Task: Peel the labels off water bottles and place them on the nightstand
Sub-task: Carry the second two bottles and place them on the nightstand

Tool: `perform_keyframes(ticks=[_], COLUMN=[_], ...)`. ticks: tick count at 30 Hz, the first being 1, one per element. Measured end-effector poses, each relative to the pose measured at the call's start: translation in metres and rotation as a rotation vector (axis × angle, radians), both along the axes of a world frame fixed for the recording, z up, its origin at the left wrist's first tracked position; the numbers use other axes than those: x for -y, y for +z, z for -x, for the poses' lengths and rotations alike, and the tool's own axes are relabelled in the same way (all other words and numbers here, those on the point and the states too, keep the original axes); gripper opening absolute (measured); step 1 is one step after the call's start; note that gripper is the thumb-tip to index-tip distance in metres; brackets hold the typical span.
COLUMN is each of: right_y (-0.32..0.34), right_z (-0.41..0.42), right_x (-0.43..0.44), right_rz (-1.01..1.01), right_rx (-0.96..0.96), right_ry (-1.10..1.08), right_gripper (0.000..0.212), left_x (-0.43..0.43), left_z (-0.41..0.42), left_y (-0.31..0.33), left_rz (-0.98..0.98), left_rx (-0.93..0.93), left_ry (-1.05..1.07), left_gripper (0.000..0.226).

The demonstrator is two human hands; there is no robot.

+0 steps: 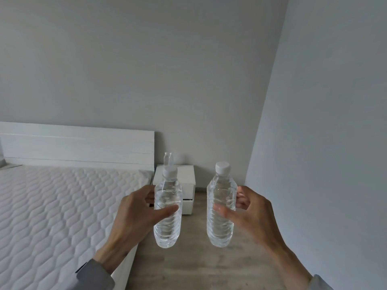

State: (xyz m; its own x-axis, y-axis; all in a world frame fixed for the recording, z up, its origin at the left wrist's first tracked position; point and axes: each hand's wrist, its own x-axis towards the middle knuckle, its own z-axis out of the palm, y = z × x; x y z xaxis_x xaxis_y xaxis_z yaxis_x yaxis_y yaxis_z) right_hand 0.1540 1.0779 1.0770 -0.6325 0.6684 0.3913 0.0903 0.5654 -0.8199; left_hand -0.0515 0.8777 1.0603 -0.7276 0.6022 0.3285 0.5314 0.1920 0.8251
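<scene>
My left hand [136,216] grips a clear, label-free water bottle [167,222] with a white cap, held upright in the air. My right hand [249,214] holds a second bare water bottle [221,218], also upright and capped. Both bottles hang above the floor, in front of a small white nightstand [186,176] that stands in the corner beside the bed. On the nightstand, two more clear bottle tops [168,159] show behind the left bottle; their lower parts are hidden.
A bed with a white quilted mattress [52,206] and white headboard [77,145] fills the left. A grey wall [324,143] closes in on the right. A strip of wood floor [199,268] runs between bed and wall toward the nightstand.
</scene>
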Motion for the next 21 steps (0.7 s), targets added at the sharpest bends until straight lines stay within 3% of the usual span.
perform_keyframes(ticks=[10,21], right_y=[-0.015,-0.032], right_z=[0.238,0.51], right_x=[-0.232,-0.423], right_rz=[-0.007,0.007], right_rx=[-0.081,-0.013], right_ry=[0.07,0.082], right_gripper=[0.032,0.046], left_x=[-0.211,-0.385], left_z=[0.214,0.479], left_y=[0.001,-0.008], left_rz=[0.038,0.043], left_rx=[-0.065,-0.036], left_ry=[0.143,0.256], left_gripper=[0.041,0.041])
